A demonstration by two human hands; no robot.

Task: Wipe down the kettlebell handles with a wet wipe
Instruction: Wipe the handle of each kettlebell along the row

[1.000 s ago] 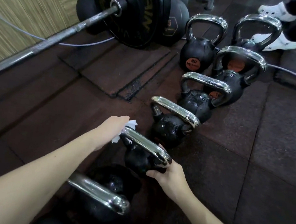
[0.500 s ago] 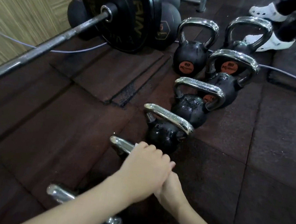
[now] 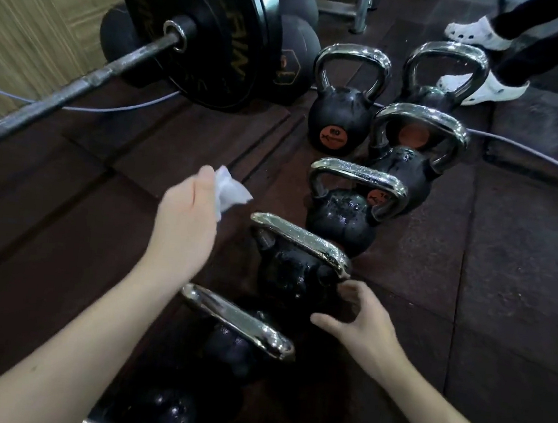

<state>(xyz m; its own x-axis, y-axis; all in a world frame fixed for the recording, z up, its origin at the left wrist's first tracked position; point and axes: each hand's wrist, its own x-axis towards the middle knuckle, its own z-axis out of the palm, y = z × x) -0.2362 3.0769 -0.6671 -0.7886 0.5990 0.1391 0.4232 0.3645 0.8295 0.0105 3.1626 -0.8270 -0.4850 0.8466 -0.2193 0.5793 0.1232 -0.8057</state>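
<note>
Several black kettlebells with chrome handles stand in a row on the dark rubber floor. My left hand (image 3: 183,225) is lifted in the air left of the row, pinching a crumpled white wet wipe (image 3: 230,190). It hovers beside the left end of one chrome handle (image 3: 302,243). My right hand (image 3: 359,318) is open, fingers spread, just below the right end of that handle, against the black bell body (image 3: 293,278). The nearer kettlebell handle (image 3: 238,320) lies free between my forearms.
A loaded barbell (image 3: 200,30) with a black plate lies at the back left, a grey cable (image 3: 119,110) running under it. Further kettlebells (image 3: 342,118) stand behind. A person's feet in white shoes (image 3: 480,84) are at the top right. Wood wall (image 3: 33,13) at left.
My left hand came off the nearer handle and rose to the left with the wipe. My right hand let go of that handle's end and shifted up to the kettlebell behind it.
</note>
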